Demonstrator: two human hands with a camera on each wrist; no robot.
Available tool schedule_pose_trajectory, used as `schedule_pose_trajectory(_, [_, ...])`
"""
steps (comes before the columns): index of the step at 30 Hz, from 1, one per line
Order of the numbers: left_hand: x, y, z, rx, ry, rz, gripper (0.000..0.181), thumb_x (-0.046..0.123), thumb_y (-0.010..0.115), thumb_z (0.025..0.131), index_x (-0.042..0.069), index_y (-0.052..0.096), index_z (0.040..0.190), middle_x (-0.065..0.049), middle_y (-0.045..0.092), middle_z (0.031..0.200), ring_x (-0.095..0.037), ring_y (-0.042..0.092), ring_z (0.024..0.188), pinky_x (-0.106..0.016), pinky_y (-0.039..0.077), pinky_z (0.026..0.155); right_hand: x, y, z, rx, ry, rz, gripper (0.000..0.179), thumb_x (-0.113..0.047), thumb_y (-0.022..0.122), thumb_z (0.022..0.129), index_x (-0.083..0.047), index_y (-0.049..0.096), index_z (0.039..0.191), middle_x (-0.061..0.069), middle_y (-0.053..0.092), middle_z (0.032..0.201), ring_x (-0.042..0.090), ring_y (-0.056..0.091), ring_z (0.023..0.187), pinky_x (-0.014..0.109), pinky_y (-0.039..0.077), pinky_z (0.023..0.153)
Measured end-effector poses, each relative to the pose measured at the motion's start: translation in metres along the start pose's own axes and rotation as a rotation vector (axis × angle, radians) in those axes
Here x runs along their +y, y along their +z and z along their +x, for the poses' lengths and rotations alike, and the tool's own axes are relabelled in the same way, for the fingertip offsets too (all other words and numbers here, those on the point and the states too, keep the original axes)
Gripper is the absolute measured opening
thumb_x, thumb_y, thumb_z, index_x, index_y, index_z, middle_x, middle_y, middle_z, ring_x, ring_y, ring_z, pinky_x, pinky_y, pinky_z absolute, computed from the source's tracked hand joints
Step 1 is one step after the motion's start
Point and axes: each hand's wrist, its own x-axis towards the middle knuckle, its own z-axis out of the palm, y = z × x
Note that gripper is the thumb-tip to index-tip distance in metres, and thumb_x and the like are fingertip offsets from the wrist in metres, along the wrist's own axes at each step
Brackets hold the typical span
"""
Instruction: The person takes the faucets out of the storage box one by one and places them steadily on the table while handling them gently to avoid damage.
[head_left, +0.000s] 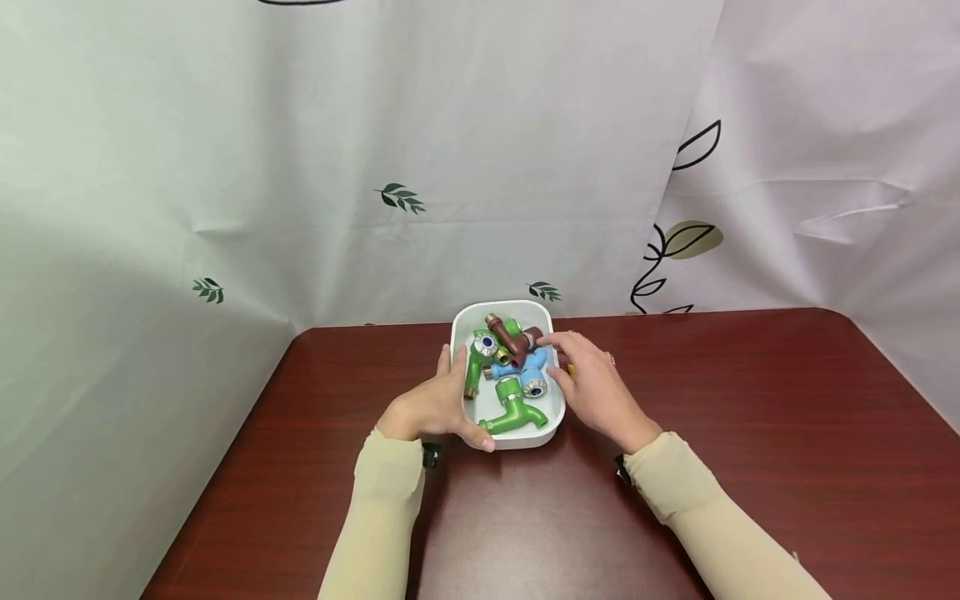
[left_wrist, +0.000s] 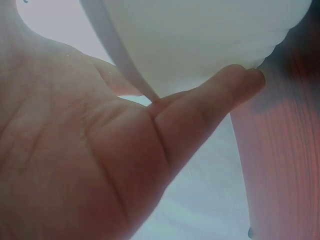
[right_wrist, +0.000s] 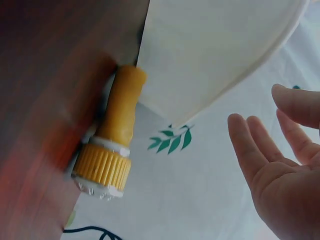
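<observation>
A white plastic tub (head_left: 517,442) on the table holds several plastic taps: a brown tap (head_left: 512,340) on top, a blue tap (head_left: 531,372) beneath it, a green tap (head_left: 476,367) along the left wall and another green tap (head_left: 514,414) at the near end. My left hand (head_left: 435,404) holds the tub's left side, fingers against the outer wall and thumb at the near rim. Over the right rim, my right hand (head_left: 595,383) has its fingers spread and holds nothing. Outside the tub lies a yellow tap (right_wrist: 107,135), mostly hidden by that hand in the head view.
The dark red wooden table (head_left: 750,417) stretches to both sides of the tub. A pale curtain (head_left: 480,150) with leaf prints hangs right behind its far edge, close to the tub.
</observation>
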Motion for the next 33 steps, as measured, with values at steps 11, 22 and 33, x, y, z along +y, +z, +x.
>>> schedule_pose_trajectory(11, [0.001, -0.001, 0.000, 0.005, -0.004, 0.020, 0.153, 0.043, 0.099, 0.056, 0.004, -0.006, 0.160, -0.024, -0.020, 0.163, -0.040, 0.030, 0.145, -0.047, 0.038, 0.111, -0.005, 0.017, -0.004, -0.049, -0.087, 0.034, 0.035, 0.002, 0.070, 0.092, -0.007, 0.064, 0.125, 0.008, 0.062, 0.129, 0.029, 0.060, 0.116, 0.046, 0.051, 0.094])
schedule_pose_trajectory(22, [0.002, -0.002, 0.000, 0.010, 0.004, 0.034, 0.154, 0.045, 0.099, 0.055, 0.002, -0.006, 0.160, -0.025, -0.019, 0.162, -0.041, 0.030, 0.145, -0.047, 0.038, 0.111, -0.004, 0.029, -0.007, -0.053, -0.109, 0.004, 0.033, 0.003, 0.070, 0.091, -0.006, 0.065, 0.122, 0.007, 0.063, 0.124, 0.024, 0.057, 0.116, 0.044, 0.048, 0.098])
schedule_pose_trajectory(33, [0.000, 0.000, 0.001, 0.001, 0.004, 0.024, 0.153, 0.044, 0.099, 0.056, 0.002, -0.006, 0.160, -0.025, -0.020, 0.162, -0.041, 0.029, 0.145, -0.047, 0.037, 0.111, -0.011, 0.034, -0.005, -0.147, -0.148, -0.155, 0.044, 0.003, 0.078, 0.084, -0.004, 0.065, 0.125, 0.010, 0.061, 0.127, 0.029, 0.055, 0.119, 0.044, 0.046, 0.100])
